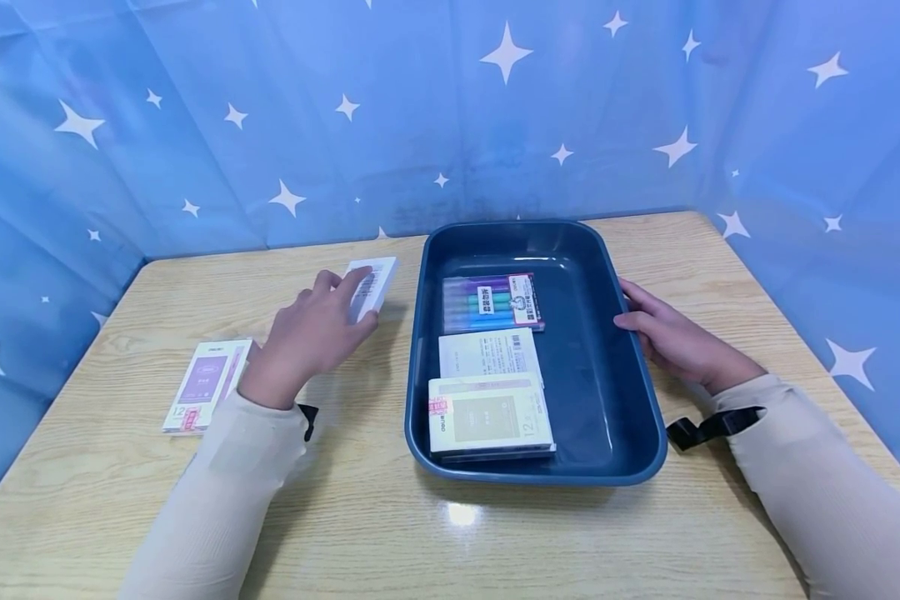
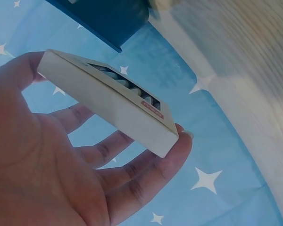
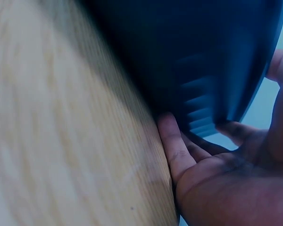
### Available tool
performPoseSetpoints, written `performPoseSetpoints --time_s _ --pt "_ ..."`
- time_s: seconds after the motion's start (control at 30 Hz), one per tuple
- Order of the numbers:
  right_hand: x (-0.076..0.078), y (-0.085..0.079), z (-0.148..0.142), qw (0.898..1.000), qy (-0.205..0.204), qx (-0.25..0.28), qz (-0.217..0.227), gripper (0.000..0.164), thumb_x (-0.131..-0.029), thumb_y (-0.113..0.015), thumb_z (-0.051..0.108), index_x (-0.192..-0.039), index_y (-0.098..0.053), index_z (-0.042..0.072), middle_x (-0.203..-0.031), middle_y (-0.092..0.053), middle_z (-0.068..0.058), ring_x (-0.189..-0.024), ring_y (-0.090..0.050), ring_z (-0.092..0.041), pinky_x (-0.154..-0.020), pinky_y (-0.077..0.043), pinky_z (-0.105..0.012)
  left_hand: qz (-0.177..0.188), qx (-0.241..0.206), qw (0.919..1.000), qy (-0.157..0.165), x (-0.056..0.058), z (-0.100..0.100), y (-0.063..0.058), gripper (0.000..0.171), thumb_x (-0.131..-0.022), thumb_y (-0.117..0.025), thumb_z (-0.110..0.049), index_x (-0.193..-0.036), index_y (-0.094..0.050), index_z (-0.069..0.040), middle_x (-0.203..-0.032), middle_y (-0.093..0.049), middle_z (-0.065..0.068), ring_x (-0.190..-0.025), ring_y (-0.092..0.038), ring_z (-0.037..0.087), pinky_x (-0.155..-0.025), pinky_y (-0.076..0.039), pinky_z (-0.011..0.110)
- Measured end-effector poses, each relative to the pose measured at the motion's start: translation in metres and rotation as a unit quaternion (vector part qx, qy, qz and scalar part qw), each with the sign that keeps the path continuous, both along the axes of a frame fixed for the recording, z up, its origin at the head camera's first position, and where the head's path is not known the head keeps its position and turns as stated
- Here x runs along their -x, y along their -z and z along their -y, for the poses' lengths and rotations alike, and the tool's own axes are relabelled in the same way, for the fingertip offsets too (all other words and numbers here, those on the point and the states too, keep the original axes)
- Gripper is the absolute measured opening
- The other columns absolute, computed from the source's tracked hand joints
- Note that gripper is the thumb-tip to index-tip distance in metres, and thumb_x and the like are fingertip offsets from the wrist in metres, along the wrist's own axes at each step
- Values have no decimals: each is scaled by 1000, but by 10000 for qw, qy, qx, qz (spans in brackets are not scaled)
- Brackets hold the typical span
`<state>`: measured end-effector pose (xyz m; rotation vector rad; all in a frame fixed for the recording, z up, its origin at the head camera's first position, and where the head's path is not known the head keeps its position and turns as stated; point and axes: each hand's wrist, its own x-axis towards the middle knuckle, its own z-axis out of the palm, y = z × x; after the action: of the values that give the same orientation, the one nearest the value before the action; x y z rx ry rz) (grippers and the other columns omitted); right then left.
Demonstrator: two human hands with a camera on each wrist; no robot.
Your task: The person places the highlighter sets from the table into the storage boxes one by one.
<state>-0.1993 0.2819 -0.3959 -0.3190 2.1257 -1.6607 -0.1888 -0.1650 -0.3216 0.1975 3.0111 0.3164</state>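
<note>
My left hand (image 1: 307,329) holds a small flat white box (image 1: 372,287) above the table, left of the bin. In the left wrist view the box (image 2: 108,101) sits between thumb and fingertips, with a dark panel and red label on one face. At the dark blue plastic bin (image 1: 648,417), my right hand (image 1: 678,342) grips the right wall, thumb over the rim and fingers against the outside. Inside the bin lie a clear pack of coloured pens (image 1: 487,302), a white box (image 1: 487,354) and a cream box (image 1: 491,417) partly over it.
Another white box (image 1: 208,387) with a purple panel lies on the wooden table (image 1: 360,517), beside the left forearm. A blue curtain (image 1: 420,108) with white stars hangs behind the table and along its sides.
</note>
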Motion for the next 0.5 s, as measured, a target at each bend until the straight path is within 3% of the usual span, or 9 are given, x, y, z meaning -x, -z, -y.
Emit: performPoseSetpoints --time_s 0.07,0.23,0.5 --pt "0 0 0 10000 -6 28 4 66 -109 -39 26 -162 -1 21 -88 -61 10 -80 -63 -7 -80 -55 -22 -22 7 10000 21 -1 -1 0 66 -98 -46 -46 -159 -26 -31 -147 -40 20 -109 -53 39 -73 -49 52" --pt "0 0 0 10000 24 -3 46 66 -108 -39 27 -162 -1 22 -69 -50 9 -69 -58 -9 -76 -54 -22 -40 36 10000 78 -3 -4 -1 65 -98 -46 -46 -158 -27 -31 -147 -41 19 -110 -54 39 -74 -50 54" --pt "0 1 -2 10000 82 -39 32 66 -109 -39 25 -162 -1 23 -111 -61 11 -87 -62 -6 -82 -54 -21 -5 71 9998 173 -7 -11 0 65 -99 -46 -46 -158 -27 -30 -148 -39 19 -111 -54 39 -75 -50 53"
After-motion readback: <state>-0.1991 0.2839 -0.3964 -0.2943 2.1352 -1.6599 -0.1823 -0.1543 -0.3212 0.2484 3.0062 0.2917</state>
